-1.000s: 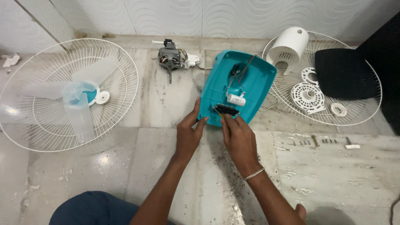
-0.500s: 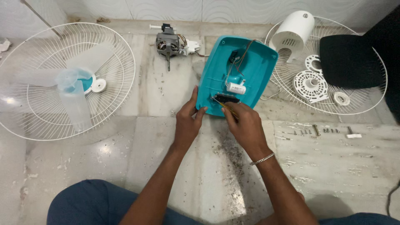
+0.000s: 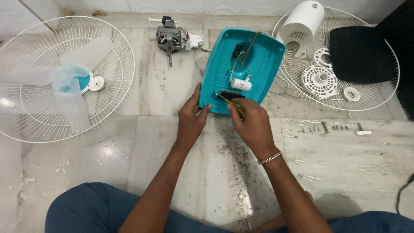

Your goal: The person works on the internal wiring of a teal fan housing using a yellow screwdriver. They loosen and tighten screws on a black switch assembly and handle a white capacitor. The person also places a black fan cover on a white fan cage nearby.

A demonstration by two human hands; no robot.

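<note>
- Comparing with a second ago, the overturned teal plastic fan base (image 3: 243, 69) is seen closer and more central; both hands were kept at its near edge.
- The base's near rim is pinched by the left hand (image 3: 192, 118).
- A thin yellow-handled tool (image 3: 231, 103) is gripped by the closed right hand (image 3: 252, 123), tip at the black part inside the base.

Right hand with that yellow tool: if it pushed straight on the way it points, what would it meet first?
Probably the black switch block inside the teal fan base; the right hand aims its yellow-handled tool there. Depth is unclear.
</note>
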